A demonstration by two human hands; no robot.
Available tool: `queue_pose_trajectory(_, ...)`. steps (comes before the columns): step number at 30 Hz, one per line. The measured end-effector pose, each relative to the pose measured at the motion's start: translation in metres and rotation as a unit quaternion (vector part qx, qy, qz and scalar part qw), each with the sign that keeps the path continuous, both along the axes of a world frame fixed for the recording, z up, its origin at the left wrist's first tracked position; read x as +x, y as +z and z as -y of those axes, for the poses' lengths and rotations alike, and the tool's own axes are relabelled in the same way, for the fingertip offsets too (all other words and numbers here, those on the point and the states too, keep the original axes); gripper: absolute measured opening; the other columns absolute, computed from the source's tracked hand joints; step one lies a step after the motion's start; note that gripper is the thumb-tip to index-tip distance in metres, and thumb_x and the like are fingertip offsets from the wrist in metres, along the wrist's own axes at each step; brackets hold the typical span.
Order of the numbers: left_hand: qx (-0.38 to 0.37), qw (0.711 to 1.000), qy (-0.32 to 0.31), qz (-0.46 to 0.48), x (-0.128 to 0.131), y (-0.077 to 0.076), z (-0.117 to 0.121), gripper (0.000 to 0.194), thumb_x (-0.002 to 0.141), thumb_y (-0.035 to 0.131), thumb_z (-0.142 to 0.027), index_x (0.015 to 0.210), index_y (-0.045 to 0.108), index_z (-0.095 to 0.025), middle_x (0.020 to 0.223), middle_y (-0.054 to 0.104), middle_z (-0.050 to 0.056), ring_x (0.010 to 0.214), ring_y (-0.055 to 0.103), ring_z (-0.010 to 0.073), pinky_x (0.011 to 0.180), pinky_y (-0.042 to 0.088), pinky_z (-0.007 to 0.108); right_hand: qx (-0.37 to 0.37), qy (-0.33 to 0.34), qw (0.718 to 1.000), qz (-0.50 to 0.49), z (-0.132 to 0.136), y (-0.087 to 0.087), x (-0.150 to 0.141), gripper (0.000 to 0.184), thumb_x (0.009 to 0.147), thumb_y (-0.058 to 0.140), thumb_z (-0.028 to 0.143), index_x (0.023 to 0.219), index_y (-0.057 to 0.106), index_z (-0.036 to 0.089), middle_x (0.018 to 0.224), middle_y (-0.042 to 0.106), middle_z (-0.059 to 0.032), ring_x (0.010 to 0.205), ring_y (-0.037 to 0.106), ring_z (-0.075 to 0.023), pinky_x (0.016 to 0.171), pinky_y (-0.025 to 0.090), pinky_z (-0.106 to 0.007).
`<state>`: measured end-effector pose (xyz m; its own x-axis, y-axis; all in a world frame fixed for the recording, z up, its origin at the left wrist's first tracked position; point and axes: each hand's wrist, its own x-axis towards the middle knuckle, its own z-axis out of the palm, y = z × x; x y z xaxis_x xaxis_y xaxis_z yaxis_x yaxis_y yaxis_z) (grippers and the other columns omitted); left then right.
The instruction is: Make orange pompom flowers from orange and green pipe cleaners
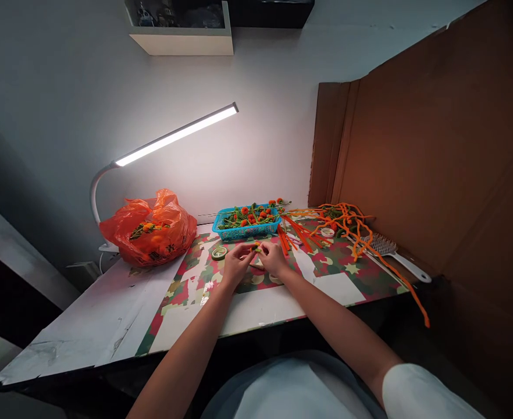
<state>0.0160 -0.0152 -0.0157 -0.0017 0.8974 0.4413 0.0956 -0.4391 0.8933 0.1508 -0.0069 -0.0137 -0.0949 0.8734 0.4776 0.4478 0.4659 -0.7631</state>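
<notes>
Over the middle of the table, my left hand (236,263) and my right hand (273,259) meet at the fingertips. Both are closed on a small orange and green craft flower (255,248), partly hidden by the fingers. Just left of my left hand lies a roll of green tape (219,253). Behind the hands stands a blue plastic basket (239,233) filled with orange flowers on green stems (251,217). Several flat orange strips (302,233) fan out to the right of the basket.
An orange plastic bag (169,238) stands at the left under a lit desk lamp (178,135). Long orange fuzzy stems (352,221) lie tangled at the right, one hanging over the edge, near a white wire brush (409,266). A cardboard sheet (431,145) rises along the right side.
</notes>
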Motion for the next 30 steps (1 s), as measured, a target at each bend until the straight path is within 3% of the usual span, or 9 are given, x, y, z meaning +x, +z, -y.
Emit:
queue_pose_trajectory(3,-0.033,0.998,-0.01,0.045,-0.004,0.0,-0.002,0.038,0.066,0.071,-0.047,0.088,0.066,-0.016,0.08,0.071,0.007,0.075,0.066,0.0192,0.068,0.054,0.031,0.057,0.009,0.997,0.055,-0.001,0.003,0.004,0.025,0.083,0.041,0.022,0.059,0.037,0.021,0.059,0.045,0.0013,0.058,0.041,-0.0133,0.056,0.027,-0.025)
queue_pose_trajectory(7,-0.088,0.993,-0.052,0.057,-0.01,-0.001,-0.007,0.048,0.063,0.074,-0.045,0.1,0.064,-0.016,0.083,0.07,0.006,0.069,0.065,0.0165,0.061,0.053,0.028,0.107,0.086,0.983,0.123,-0.004,0.004,0.011,0.023,0.087,0.039,0.021,0.064,0.043,0.02,0.07,0.051,-0.0012,0.07,0.046,-0.0144,0.063,0.03,-0.025)
queue_pose_trajectory(12,-0.133,0.981,-0.082,0.117,-0.009,-0.001,-0.008,0.049,0.06,0.077,-0.042,0.1,0.065,-0.016,0.09,0.07,0.007,0.074,0.066,0.0161,0.071,0.054,0.029,0.078,0.033,0.994,0.069,-0.004,0.002,0.011,0.023,0.089,0.039,0.024,0.067,0.046,0.02,0.069,0.052,-0.0007,0.067,0.048,-0.0139,0.063,0.031,-0.024)
queue_pose_trajectory(15,-0.124,0.979,-0.064,0.148,-0.007,0.0,-0.005,0.048,0.06,0.078,-0.041,0.099,0.063,-0.017,0.092,0.069,0.007,0.08,0.066,0.0167,0.073,0.054,0.029,0.065,0.031,0.993,0.089,0.0,0.001,0.007,0.02,0.086,0.045,0.025,0.067,0.047,0.02,0.066,0.052,0.0002,0.064,0.047,-0.0138,0.06,0.03,-0.025)
queue_pose_trajectory(21,-0.061,0.996,-0.048,0.046,-0.006,-0.001,-0.004,0.042,0.067,0.071,-0.045,0.097,0.064,-0.017,0.081,0.069,0.005,0.074,0.066,0.0168,0.065,0.054,0.027,0.083,-0.014,0.984,0.159,0.003,0.0,0.002,0.02,0.089,0.042,0.02,0.071,0.05,0.019,0.075,0.057,-0.0031,0.071,0.049,-0.0154,0.065,0.029,-0.026)
queue_pose_trajectory(30,0.004,0.999,-0.031,-0.04,-0.006,-0.007,-0.01,0.028,0.07,0.065,-0.037,0.089,0.067,-0.016,0.081,0.07,0.005,0.072,0.065,0.017,0.065,0.053,0.028,0.124,0.003,0.982,0.146,-0.002,0.001,0.005,0.022,0.083,0.042,0.015,0.061,0.042,0.019,0.065,0.049,0.0001,0.063,0.044,-0.013,0.057,0.025,-0.025)
